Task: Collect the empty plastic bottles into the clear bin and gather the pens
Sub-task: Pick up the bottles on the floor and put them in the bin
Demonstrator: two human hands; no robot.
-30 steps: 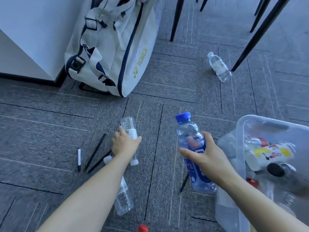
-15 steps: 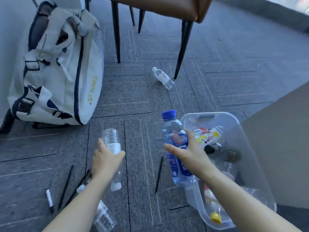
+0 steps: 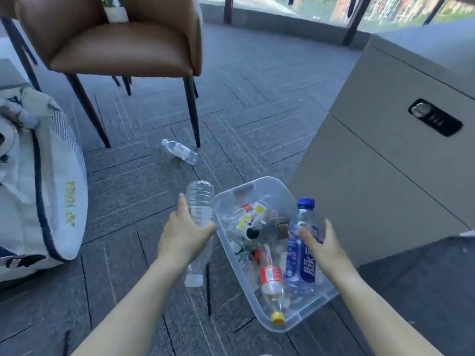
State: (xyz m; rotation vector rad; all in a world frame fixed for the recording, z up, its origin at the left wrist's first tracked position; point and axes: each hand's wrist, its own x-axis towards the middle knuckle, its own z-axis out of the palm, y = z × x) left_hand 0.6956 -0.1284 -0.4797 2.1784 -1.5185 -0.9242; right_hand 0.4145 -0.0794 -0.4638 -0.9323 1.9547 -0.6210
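On grey carpet tiles sits the clear bin (image 3: 280,326), partly filled with bottles. Over it the right hand (image 3: 325,249) grasps a blue-capped bottle (image 3: 304,242); beside its rim the left hand (image 3: 183,236) grasps a clear bottle (image 3: 199,201), cap down.

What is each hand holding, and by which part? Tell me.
The left hand grips the clear bottle round its middle, cap down. The right hand grips the blue-capped bottle round its labelled body.
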